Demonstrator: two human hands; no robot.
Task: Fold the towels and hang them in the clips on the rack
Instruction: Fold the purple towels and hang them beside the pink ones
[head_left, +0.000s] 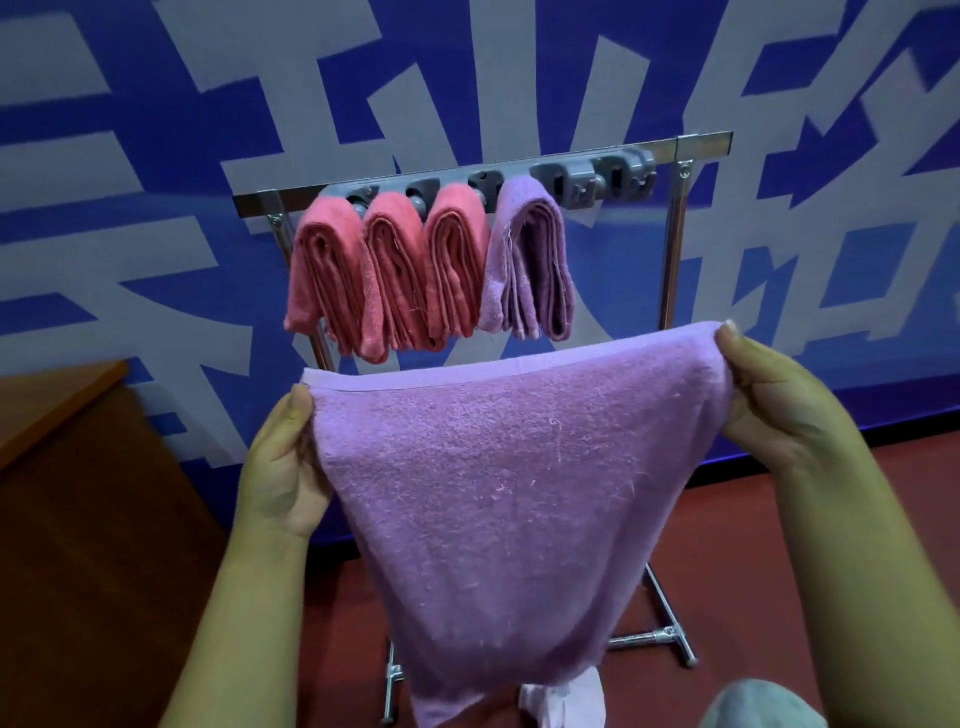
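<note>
Purple towel (498, 499) in both hands' grip before rack (670, 244).

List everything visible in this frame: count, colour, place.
pink towels: 3, pink, folded, hanging side by side at the left of the clip bar
folded purple towel: 1, purple, hanging just right of the pink ones
held purple towel: 1, purple, spread out in front of the rack, held by its top corners
clip bar: 1, grey, across the top of the rack; right-end clips bare
rack: 1, silver metal, standing on the red floor against the wall
wall: blue with pale shapes
table: 1, brown wood, left edge
hands: left hand and right hand, each gripping a top corner
</note>
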